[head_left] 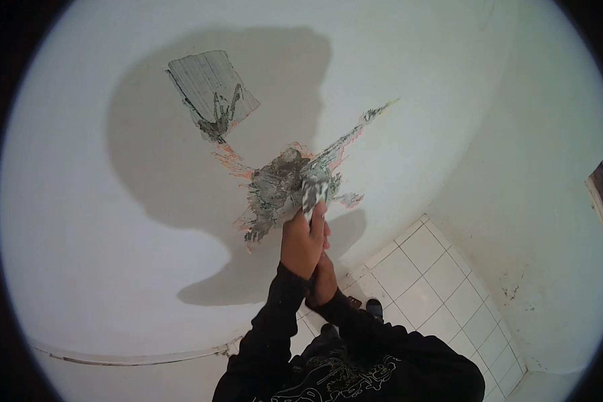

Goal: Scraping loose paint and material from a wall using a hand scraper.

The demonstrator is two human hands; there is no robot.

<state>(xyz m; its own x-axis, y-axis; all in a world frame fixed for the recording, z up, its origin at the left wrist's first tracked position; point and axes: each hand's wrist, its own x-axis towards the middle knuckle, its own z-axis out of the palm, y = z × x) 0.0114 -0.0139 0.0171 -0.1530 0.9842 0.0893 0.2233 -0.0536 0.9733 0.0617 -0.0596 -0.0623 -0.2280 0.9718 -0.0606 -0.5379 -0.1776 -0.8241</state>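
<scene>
My left hand [303,242] grips a scraper [314,193], its blade pressed flat against the grey, gouged patch [275,191] in the white wall [100,221]. My right hand [323,278] sits just under the left, wrapped round the handle's lower end. A second bare patch [211,87] lies higher up the wall; tiled floor [435,281] lies below.

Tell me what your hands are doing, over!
Left hand pressing flat grey-smeared scraper blade onto grey plaster patch on white wall. Right hand beneath, gripping left wrist. Nothing blocking.
</scene>
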